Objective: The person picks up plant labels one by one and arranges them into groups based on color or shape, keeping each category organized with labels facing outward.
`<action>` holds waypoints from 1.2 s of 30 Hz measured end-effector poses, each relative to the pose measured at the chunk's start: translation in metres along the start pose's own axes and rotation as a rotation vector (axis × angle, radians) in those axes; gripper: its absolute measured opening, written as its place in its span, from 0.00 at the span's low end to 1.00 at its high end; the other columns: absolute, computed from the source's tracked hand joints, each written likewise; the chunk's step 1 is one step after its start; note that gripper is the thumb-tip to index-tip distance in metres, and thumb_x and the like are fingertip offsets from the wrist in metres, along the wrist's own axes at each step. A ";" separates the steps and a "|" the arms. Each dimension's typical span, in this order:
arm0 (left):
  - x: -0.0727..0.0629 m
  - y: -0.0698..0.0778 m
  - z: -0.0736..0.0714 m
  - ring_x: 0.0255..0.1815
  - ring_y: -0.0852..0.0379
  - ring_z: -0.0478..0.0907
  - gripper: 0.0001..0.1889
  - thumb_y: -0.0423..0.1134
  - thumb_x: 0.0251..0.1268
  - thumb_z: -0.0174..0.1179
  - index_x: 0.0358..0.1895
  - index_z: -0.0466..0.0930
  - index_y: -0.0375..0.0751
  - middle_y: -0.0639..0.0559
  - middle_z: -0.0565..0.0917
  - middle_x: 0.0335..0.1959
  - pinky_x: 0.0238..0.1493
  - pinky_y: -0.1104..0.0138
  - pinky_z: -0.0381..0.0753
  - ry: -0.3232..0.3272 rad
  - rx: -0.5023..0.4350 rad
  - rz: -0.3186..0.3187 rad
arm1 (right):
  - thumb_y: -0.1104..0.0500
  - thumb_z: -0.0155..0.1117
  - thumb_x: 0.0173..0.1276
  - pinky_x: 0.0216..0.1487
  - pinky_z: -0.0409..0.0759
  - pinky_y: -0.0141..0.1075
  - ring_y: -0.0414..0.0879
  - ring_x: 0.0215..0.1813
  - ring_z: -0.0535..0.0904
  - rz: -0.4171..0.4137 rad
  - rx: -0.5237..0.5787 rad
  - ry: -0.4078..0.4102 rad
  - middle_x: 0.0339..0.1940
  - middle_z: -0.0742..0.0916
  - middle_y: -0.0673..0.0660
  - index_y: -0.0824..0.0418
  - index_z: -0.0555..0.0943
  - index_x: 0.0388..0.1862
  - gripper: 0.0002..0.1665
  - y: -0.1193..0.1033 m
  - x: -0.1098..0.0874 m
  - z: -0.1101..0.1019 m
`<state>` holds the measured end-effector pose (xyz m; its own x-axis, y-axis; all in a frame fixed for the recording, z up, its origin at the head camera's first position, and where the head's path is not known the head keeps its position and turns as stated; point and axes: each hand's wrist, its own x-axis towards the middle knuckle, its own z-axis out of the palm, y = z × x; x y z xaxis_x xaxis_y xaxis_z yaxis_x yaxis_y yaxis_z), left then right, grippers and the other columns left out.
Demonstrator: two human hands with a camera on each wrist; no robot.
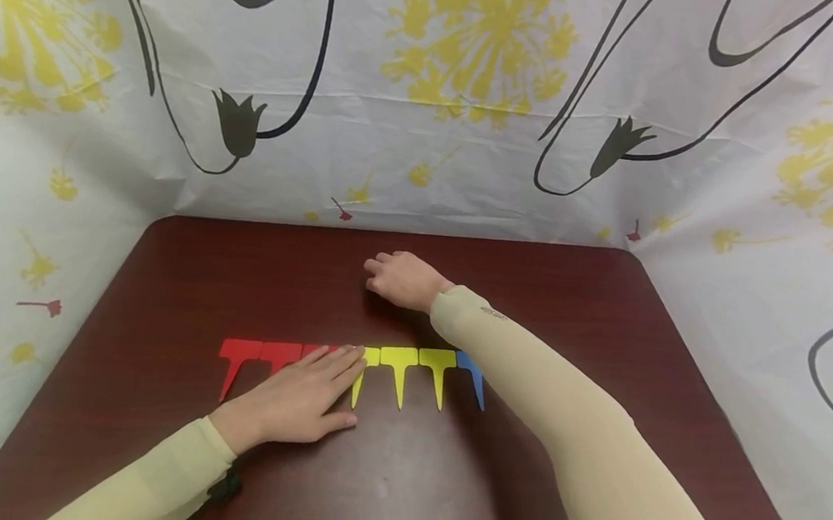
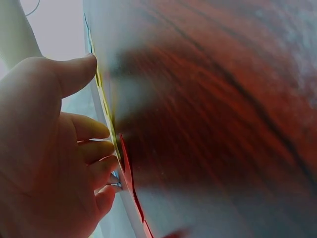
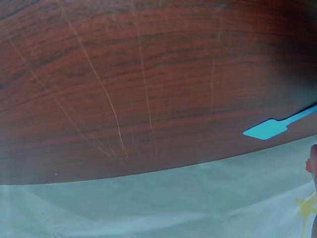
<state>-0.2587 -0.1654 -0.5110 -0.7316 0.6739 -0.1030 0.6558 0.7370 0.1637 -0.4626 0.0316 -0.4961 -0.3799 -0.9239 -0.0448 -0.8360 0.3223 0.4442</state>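
A row of T-shaped plant labels lies across the table, heads side by side and points toward me. From the left come red labels [image 1: 240, 349], then yellow labels [image 1: 399, 357] and a blue label [image 1: 471, 366]; my right forearm covers the row's right end. My left hand [image 1: 305, 396] rests flat with straight fingers over the red and yellow labels where they meet, hiding parts of them. My right hand [image 1: 405, 281] is beyond the row, its fingers loosely bent and nothing visible in them. The right wrist view shows a blue label [image 3: 270, 129] on the table.
The dark red-brown table [image 1: 271, 279] has rounded far corners. White sheeting [image 1: 411, 159] with yellow and grey flower prints rises behind it and at both sides. My right forearm reaches across the table's right half.
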 end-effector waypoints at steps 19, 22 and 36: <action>-0.003 -0.002 0.001 0.81 0.50 0.49 0.42 0.65 0.73 0.51 0.79 0.57 0.41 0.46 0.55 0.81 0.77 0.50 0.49 0.033 -0.009 0.025 | 0.60 0.62 0.70 0.27 0.79 0.35 0.45 0.32 0.76 0.051 0.093 0.370 0.33 0.79 0.53 0.58 0.84 0.35 0.05 0.016 -0.021 -0.010; -0.003 -0.002 0.001 0.81 0.50 0.49 0.42 0.65 0.72 0.51 0.80 0.57 0.41 0.46 0.54 0.81 0.78 0.50 0.49 0.032 -0.012 0.024 | 0.61 0.63 0.69 0.25 0.77 0.34 0.45 0.31 0.76 0.068 0.125 0.413 0.31 0.79 0.52 0.58 0.84 0.34 0.04 0.019 -0.027 -0.013; 0.000 -0.002 0.003 0.81 0.50 0.50 0.42 0.64 0.72 0.52 0.79 0.58 0.41 0.46 0.55 0.81 0.78 0.52 0.49 0.041 0.001 0.028 | 0.66 0.66 0.68 0.29 0.81 0.34 0.43 0.29 0.83 0.103 0.278 0.493 0.33 0.88 0.54 0.61 0.86 0.39 0.04 0.032 -0.063 -0.034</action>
<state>-0.2597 -0.1664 -0.5145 -0.7199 0.6917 -0.0584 0.6763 0.7179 0.1651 -0.4514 0.0935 -0.4491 -0.2911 -0.8504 0.4382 -0.9026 0.3960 0.1689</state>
